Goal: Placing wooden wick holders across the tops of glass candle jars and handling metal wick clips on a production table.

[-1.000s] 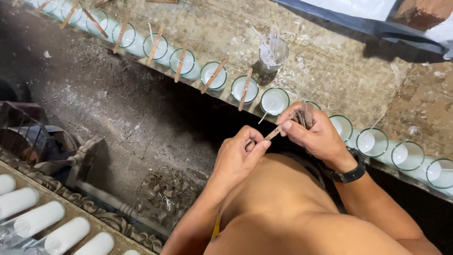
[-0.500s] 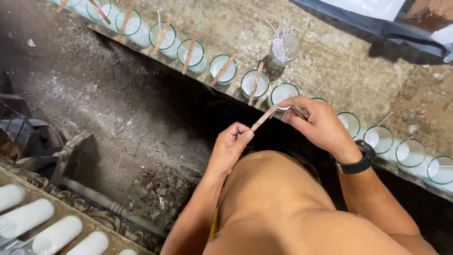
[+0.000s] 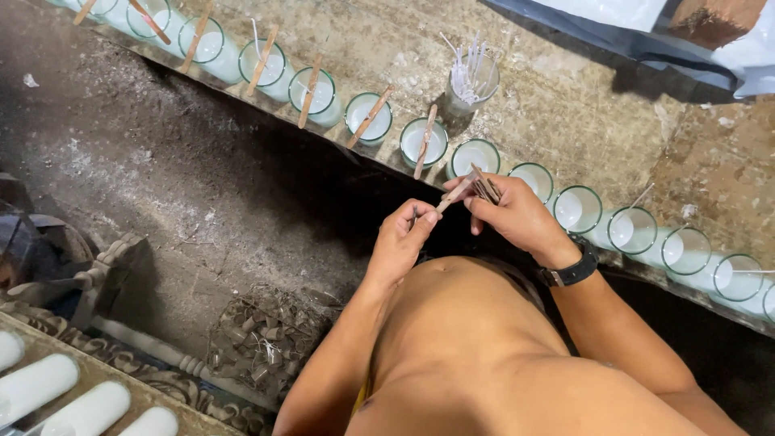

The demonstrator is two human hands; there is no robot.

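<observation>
The left hand (image 3: pixel 404 242) pinches the lower end of a thin brown wooden stick (image 3: pixel 454 194), fingers closed on it. The right hand (image 3: pixel 517 216) clamps a bundle of the same sticks (image 3: pixel 486 188). Both hover at the stone bench (image 3: pixel 565 97) edge, above the white wax-filled glass (image 3: pixel 474 156); dark open floor lies left.

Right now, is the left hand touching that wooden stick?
Touching. The head view shows the left hand pinching one end of the wooden stick between its fingertips, while the right hand holds its other end.
</observation>
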